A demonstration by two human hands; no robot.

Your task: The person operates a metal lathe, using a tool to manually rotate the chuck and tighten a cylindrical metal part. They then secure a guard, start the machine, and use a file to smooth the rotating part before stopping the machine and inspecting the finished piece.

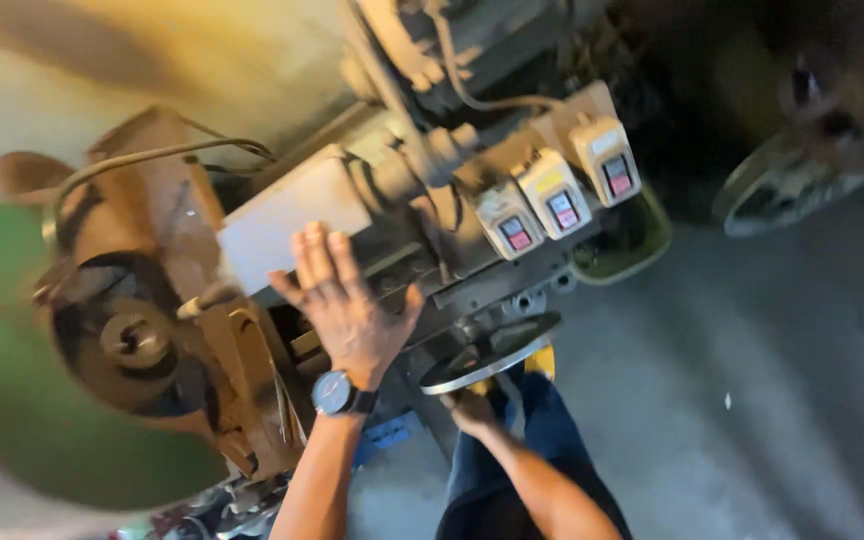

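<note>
Two hands, left hand (347, 305) open, fingers spread before machine (372, 200), right hand (472, 408) under handwheel (492, 352) rim, grip unclear.

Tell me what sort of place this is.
Probably a machine workshop: a worn metal machine with three switch boxes, a handwheel and a bare concrete floor.

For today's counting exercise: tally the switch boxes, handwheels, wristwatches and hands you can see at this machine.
Switch boxes: 3
Handwheels: 1
Wristwatches: 1
Hands: 2, the left hand and the right hand
Total: 7
</note>
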